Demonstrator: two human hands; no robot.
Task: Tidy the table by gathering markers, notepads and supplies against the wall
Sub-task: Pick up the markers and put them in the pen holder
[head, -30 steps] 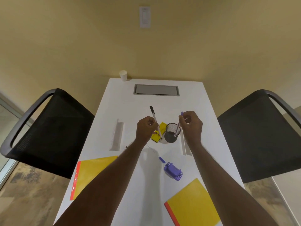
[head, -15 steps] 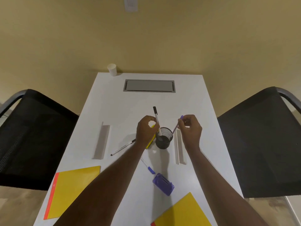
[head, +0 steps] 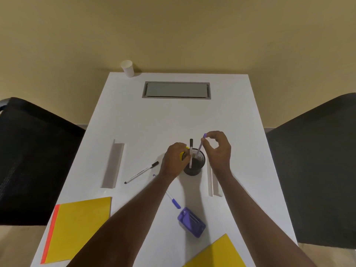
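Holding a black-capped marker [head: 191, 153] in your left hand [head: 174, 162] and pinching a purple-capped marker [head: 200, 146] in your right hand [head: 218, 151], you have both tips inside the mesh cup [head: 194, 166] standing between your hands.

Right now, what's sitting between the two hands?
The head view shows the black mesh pen cup between the left hand and right hand, with two pens poking in.

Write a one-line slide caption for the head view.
Left hand and right hand each lower a pen into the black mesh cup on the white table.
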